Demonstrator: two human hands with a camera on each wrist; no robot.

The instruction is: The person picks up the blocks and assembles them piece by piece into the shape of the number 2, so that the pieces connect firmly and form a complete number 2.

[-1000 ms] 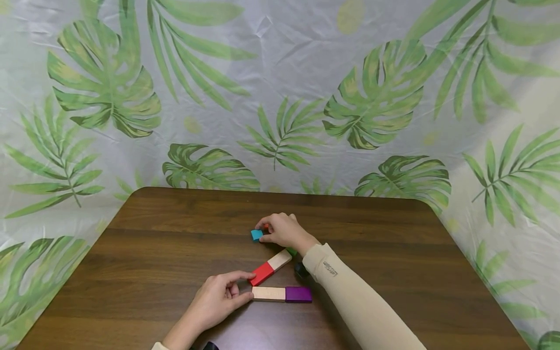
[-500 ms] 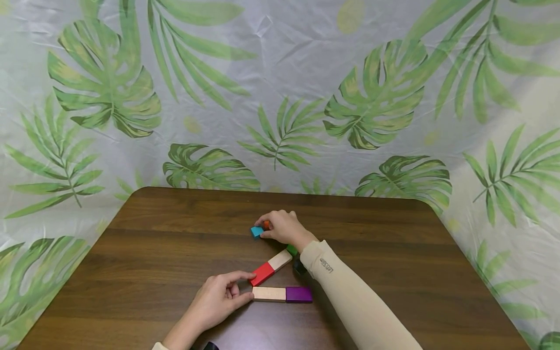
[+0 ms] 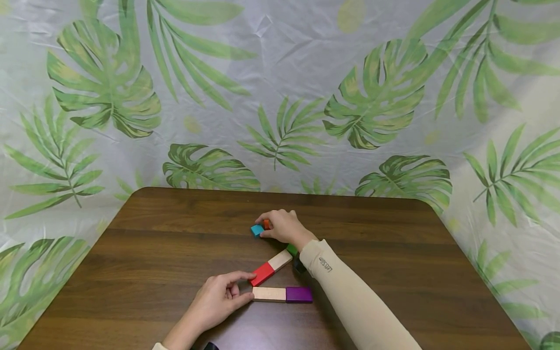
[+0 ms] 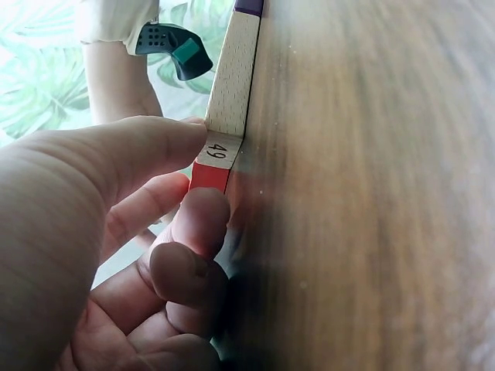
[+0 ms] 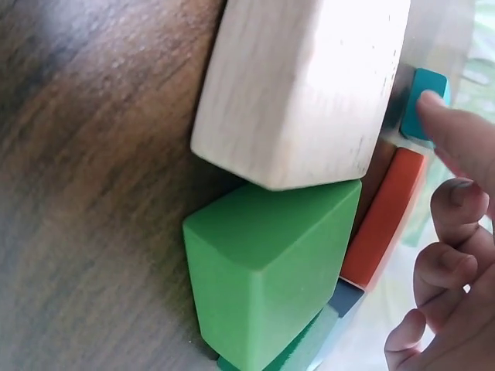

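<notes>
My right hand (image 3: pixel 285 227) pinches a small blue block (image 3: pixel 256 230) between thumb and index finger; in the right wrist view one fingertip lies on the blue block (image 5: pixel 425 104). Right beside it, inside the bend of the fingers, stands an orange block (image 3: pixel 266 224). My left hand (image 3: pixel 217 297) has its index fingertip on a red block (image 3: pixel 262 273) and its thumb against the end of a plain wooden block (image 3: pixel 269 294). The left wrist view shows "49" printed on that wooden end (image 4: pixel 217 149). The hand's other fingers are loosely bent.
A purple block (image 3: pixel 299 294) continues the front row. Another plain wooden block (image 3: pixel 280 260) and a green block (image 3: pixel 291 250), partly behind my right wrist, extend the slanted row from the red one. The brown tabletop (image 3: pixel 166 253) ends at a leaf-print curtain (image 3: pixel 297 73).
My right hand has shifted slightly toward the table's far side, and the blue block has moved and turned a little with it. More of the orange block shows. The left hand stays put.
</notes>
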